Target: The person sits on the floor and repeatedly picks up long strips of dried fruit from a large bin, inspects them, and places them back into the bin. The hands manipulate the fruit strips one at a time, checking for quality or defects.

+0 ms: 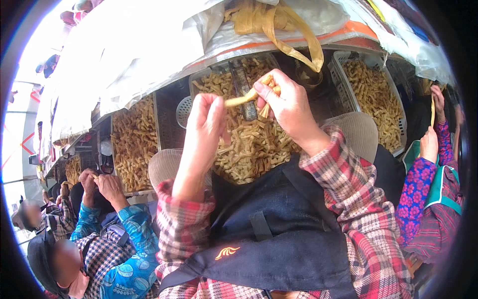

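Observation:
A yellow strip, apparently bean curd skin (pixel 241 100), is stretched between my two hands. Its left end is pinched by the thumb and fingers of my left hand (pixel 201 130). My right hand (pixel 289 102) grips the other end, where the strip is looped or folded and a short tail hangs down. Beneath both hands, between my knees, lies a heap of small knotted bean curd pieces (pixel 257 145). A narrow, speckled dark bar (pixel 242 88) slants over the heap, partly hidden behind the strip.
Long flat bean curd strips (pixel 276 22) hang over the plastic-covered table edge ahead. Crates of knotted pieces stand to the left (pixel 135 145) and right (pixel 373 101). A white perforated basket (pixel 183 112) is near my left hand. Co-workers handle strips at left (pixel 108 190) and right (pixel 429 144).

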`<action>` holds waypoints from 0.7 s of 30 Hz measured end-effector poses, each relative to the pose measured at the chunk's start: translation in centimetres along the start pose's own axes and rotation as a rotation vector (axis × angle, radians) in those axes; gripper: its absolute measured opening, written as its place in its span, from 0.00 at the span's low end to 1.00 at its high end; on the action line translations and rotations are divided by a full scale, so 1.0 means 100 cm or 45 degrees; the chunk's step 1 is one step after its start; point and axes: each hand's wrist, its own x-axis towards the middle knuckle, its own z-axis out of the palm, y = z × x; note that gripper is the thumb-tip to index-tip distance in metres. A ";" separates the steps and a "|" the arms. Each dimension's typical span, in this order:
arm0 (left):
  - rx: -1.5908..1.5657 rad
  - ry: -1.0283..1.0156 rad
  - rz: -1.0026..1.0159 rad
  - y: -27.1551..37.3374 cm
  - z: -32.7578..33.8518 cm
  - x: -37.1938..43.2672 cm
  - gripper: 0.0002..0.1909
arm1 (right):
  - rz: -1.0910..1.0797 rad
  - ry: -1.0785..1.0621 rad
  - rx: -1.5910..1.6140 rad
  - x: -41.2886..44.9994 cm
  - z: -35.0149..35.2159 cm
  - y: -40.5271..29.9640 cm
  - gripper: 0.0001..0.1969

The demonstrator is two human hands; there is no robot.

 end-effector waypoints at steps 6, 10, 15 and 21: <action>0.038 0.074 -0.126 -0.047 0.013 0.040 0.11 | 0.136 0.042 -0.041 0.016 0.002 0.050 0.12; -0.072 0.216 -0.322 -0.094 -0.007 0.034 0.13 | 0.564 0.048 0.219 -0.001 -0.008 0.083 0.11; -0.327 0.117 -0.550 -0.135 -0.031 0.051 0.25 | 0.865 -0.055 0.424 0.008 -0.004 0.111 0.19; -0.451 0.233 -0.446 -0.119 -0.047 0.013 0.21 | -0.812 0.500 -0.695 -0.006 -0.051 0.027 0.13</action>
